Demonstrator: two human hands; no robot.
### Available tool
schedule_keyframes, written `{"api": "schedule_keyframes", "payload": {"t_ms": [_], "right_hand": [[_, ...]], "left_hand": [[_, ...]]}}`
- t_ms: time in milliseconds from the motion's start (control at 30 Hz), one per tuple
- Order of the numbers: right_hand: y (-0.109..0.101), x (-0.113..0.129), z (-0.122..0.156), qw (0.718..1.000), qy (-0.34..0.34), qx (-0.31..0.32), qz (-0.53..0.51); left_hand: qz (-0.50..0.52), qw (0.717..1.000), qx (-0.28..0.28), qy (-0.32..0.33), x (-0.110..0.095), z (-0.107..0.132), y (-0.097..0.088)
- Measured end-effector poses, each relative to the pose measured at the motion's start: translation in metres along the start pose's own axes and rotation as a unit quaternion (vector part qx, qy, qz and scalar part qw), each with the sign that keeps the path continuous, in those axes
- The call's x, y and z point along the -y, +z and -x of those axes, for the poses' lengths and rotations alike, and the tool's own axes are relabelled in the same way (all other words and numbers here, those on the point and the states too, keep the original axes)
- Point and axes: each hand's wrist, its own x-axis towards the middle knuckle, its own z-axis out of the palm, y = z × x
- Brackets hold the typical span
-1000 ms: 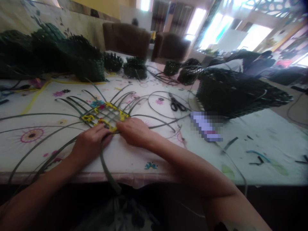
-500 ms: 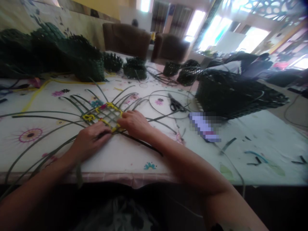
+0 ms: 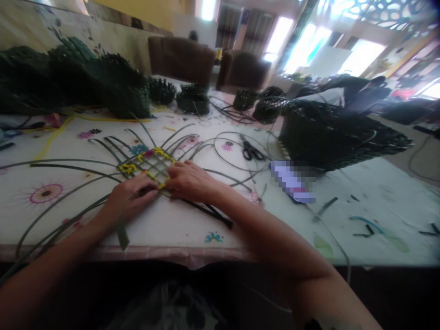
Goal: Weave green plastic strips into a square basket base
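A small woven square of dark green strips edged with yellow cord (image 3: 148, 165) lies on the flowered tablecloth (image 3: 178, 224), long green strips (image 3: 68, 167) fanning out from it. My left hand (image 3: 129, 198) rests at its near left corner, fingers curled and pinching a green strip. My right hand (image 3: 189, 180) sits at the near right corner, fingers closed on the yellow-edged weave. Two dark strips (image 3: 209, 211) trail from under my right hand toward the table edge.
Black scissors (image 3: 251, 150) lie right of the weave inside a wire loop. A large dark woven basket (image 3: 337, 133) lies on its side at right, a blurred-out object (image 3: 292, 181) before it. Several small green baskets (image 3: 193, 97) and a heap of woven pieces (image 3: 68, 80) stand behind.
The strip that hung off the near table edge has been pulled through; dark strips now trail right under my right hand. Both hands stay at the weave's near corners.
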Motion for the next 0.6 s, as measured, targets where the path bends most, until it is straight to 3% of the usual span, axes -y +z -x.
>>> {"api": "schedule_keyframes", "payload": {"t_ms": [333, 433, 600], "right_hand": [[-0.01, -0.002, 0.004, 0.999, -0.004, 0.021, -0.045], [-0.007, -0.008, 0.004, 0.999, 0.011, 0.032, -0.025], [-0.001, -0.009, 0.003, 0.999, -0.022, 0.017, 0.016]], "left_hand": [[0.009, 1.0, 0.005, -0.001, 0.003, -0.001, 0.0], [0.02, 1.0, -0.004, 0.011, 0.003, -0.001, 0.001], [0.017, 1.0, 0.001, 0.013, 0.004, -0.001, 0.001]]}}
